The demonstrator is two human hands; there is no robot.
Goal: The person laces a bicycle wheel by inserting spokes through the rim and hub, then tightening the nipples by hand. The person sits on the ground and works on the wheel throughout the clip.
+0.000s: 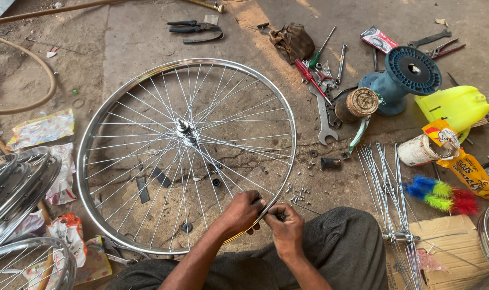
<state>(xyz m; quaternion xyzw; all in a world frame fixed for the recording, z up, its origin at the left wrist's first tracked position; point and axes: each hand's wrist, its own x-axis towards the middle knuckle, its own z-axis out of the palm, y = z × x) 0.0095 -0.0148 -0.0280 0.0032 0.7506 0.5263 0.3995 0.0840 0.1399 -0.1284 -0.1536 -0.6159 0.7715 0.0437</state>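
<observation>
Concrete floor (147, 37) littered with tools: bicycle wheel (186, 156) lies flat at centre, both hands pinched at its near rim, left hand (240, 212) steadying, right hand (285, 226) apparently gripping a spoke nipple, tightening seemingly under way.

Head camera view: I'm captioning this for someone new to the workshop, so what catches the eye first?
The shiny spoked bicycle wheel lying flat on the concrete, mid-frame. Both hands, left hand and right hand, work at its near rim. To the right lie loose spokes and a bright feather duster.
</observation>
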